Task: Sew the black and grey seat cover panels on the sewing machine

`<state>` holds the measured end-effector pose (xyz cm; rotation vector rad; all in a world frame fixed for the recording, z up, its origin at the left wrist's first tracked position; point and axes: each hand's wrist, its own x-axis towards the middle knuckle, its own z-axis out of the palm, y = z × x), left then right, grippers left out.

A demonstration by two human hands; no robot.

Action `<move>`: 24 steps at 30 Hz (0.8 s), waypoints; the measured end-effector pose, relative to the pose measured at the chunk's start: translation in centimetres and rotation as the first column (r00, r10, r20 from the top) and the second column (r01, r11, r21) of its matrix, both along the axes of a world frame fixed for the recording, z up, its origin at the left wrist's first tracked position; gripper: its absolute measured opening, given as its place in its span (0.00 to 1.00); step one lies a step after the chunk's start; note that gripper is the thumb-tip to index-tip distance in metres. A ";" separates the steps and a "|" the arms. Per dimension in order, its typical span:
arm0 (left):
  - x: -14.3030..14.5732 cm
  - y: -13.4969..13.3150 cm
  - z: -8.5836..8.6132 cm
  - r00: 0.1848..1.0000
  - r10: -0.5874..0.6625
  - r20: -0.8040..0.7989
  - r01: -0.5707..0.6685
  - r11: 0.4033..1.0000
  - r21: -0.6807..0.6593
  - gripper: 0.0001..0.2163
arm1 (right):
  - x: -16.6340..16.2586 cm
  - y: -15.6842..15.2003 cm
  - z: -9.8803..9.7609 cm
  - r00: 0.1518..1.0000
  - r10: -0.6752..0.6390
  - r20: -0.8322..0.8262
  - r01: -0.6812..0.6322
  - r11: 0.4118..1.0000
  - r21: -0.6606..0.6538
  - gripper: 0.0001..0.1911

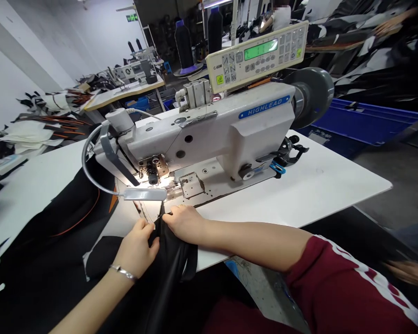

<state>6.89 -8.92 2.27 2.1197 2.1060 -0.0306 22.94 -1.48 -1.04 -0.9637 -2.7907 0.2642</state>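
A white industrial sewing machine (209, 139) stands on a white table (299, 190). Black fabric (167, 273) with orange piping runs from the left of the table toward the needle area (153, 178), lit by a small lamp (144, 194). My left hand (137, 248), with a silver bracelet on the wrist, pinches the black fabric just in front of the presser foot. My right hand (183, 221) lies closed on the same fabric right beside it, fingers pressed onto the seam. Both hands sit close together below the lamp.
A control panel (257, 55) with a green display sits on top of the machine, with dark thread cones (184, 44) behind. A blue crate (362, 123) stands at the right. Other sewing stations and piles of fabric fill the back left. A person is partly visible far back.
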 end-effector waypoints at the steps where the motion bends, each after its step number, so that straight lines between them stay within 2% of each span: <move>1: 0.3 -0.1 -0.4 0.997 -0.051 -0.066 0.054 0.997 0.051 0.10 | 0.0 0.0 0.0 1.000 -0.003 -0.008 0.003 1.000 -0.005 0.10; 3: 0.7 -0.1 -0.9 0.978 -0.137 -0.155 0.162 0.974 0.157 0.11 | 0.1 0.0 0.1 1.000 -0.001 -0.030 0.001 1.000 -0.020 0.10; 6: 0.4 0.4 -1.5 0.947 -0.249 -0.202 0.299 0.911 0.283 0.11 | 0.2 0.0 0.2 0.999 0.008 -0.042 -0.010 0.998 -0.060 0.10; 11: -0.8 1.2 -2.2 0.887 -0.392 -0.244 0.461 0.772 0.437 0.09 | 0.1 -0.1 0.3 1.000 -0.002 -0.023 0.000 0.996 -0.089 0.09; 17: -1.3 2.4 -2.6 0.860 -0.435 -0.267 0.509 0.692 0.512 0.09 | -0.5 0.2 -0.6 0.999 -0.017 -0.040 0.015 0.999 -0.052 0.08; 21: -1.7 3.5 -2.6 0.849 -0.465 -0.253 0.523 0.669 0.528 0.09 | -1.0 0.7 -1.4 0.996 -0.035 -0.082 0.033 0.999 -0.028 0.07; 24: -2.1 4.3 -2.4 0.840 -0.490 -0.233 0.532 0.658 0.532 0.08 | -1.4 1.0 -1.3 0.996 -0.058 -0.075 0.056 0.998 -0.035 0.07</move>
